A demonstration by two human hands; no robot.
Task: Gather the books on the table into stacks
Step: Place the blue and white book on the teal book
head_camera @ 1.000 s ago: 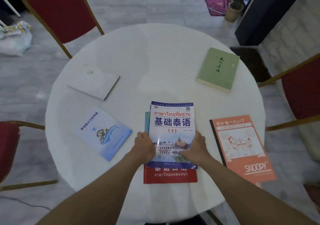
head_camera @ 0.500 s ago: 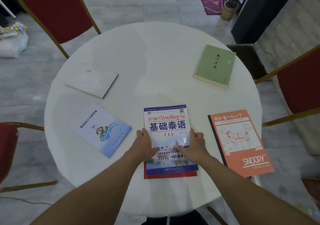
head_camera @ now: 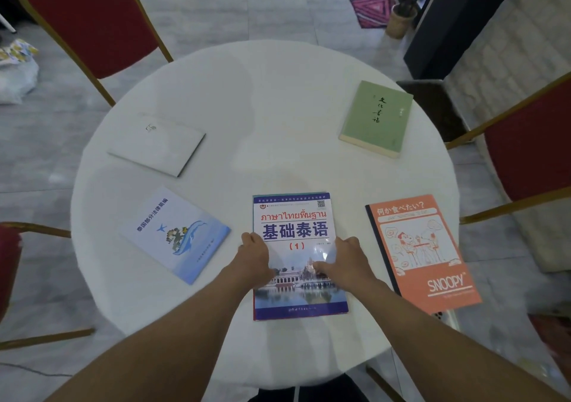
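A blue-and-white Thai textbook [head_camera: 295, 225] lies on top of a red book, of which only a thin edge shows, at the near middle of the round white table [head_camera: 262, 108]. My left hand [head_camera: 255, 258] rests on its left edge and my right hand [head_camera: 347, 259] on its right side, fingers pressing the cover. Loose books lie around: a pale blue booklet [head_camera: 176, 234] at the left, a white booklet [head_camera: 157, 145] at the far left, a green book [head_camera: 377, 117] at the far right, and an orange Snoopy notebook [head_camera: 423, 253] at the right.
Red chairs with gold frames stand at the far left [head_camera: 89, 15], right [head_camera: 531, 151] and near left [head_camera: 9, 265]. A dark cabinet [head_camera: 457, 21] and a small basket pot [head_camera: 400, 21] are beyond the table on the grey tiled floor.
The blue-and-white textbook has slid toward me until it covers the red book beneath almost fully. Both hands have stayed on its sides.
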